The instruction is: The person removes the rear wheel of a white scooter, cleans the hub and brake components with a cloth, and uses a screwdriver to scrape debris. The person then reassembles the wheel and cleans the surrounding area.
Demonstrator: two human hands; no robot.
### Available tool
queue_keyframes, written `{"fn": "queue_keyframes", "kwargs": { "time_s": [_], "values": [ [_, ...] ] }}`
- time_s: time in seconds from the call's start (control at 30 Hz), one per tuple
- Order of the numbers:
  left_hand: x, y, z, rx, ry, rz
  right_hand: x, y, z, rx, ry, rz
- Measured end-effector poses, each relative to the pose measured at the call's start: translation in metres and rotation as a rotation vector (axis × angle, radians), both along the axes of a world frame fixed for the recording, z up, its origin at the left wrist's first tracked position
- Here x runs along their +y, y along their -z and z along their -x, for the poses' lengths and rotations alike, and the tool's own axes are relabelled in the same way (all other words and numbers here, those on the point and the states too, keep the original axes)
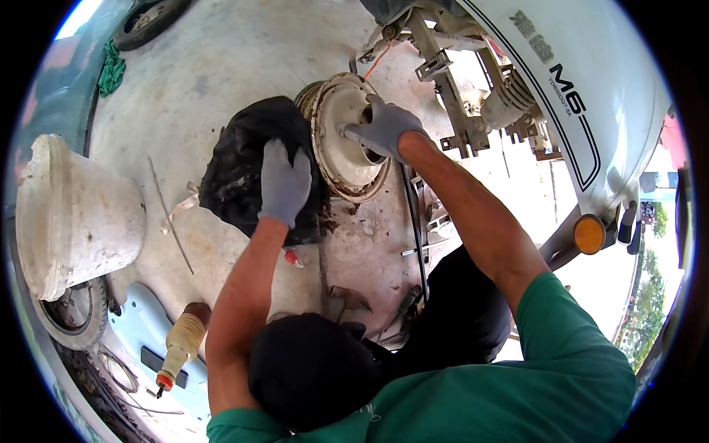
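My right hand [385, 131], in a grey glove, grips a dirty cream steel wheel rim [336, 114] at its centre hole. The rim stands on edge on the floor, and its centre faces right. Against its left side lies a crumpled black sheet or bag [238, 159] with dusty patches; whether it covers anything is hidden. My left hand [284, 183], also in a grey glove, rests on this black material with its fingers stretched and the thumb apart. A small red-tipped item [293, 258] lies on the floor just below the black material.
A dirty whitish bucket [111, 221] stands at left, with a tyred wheel [76, 314] below it. A yellowish plastic bottle [185, 341] is at lower left. A white vehicle body [598, 88] and its exposed frame [450, 88] fill the upper right. A thin rod [170, 218] lies on the floor.
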State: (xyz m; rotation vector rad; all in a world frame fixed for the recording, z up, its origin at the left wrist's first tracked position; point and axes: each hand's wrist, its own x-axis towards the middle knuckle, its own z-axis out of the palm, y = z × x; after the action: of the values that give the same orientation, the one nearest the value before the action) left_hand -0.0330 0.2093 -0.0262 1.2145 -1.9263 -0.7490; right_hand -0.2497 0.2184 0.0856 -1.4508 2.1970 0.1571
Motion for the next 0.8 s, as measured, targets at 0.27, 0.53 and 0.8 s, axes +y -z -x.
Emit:
{"fn": "queue_keyframes", "kwargs": {
  "time_s": [0.27, 0.53, 0.8],
  "values": [
    [0.135, 0.047, -0.031, -0.137, 0.178, -0.119, -0.002, 0.014, 0.012, -0.014, -0.006, 0.049],
    [0.027, -0.032, -0.048, 0.116, -0.017, -0.2, -0.003, 0.01, 0.01, 0.008, 0.009, 0.012],
    [0.023, 0.015, 0.008, -0.002, -0.11, 0.393, -0.001, 0.008, 0.003, -0.016, 0.015, -0.004]
  ]
}}
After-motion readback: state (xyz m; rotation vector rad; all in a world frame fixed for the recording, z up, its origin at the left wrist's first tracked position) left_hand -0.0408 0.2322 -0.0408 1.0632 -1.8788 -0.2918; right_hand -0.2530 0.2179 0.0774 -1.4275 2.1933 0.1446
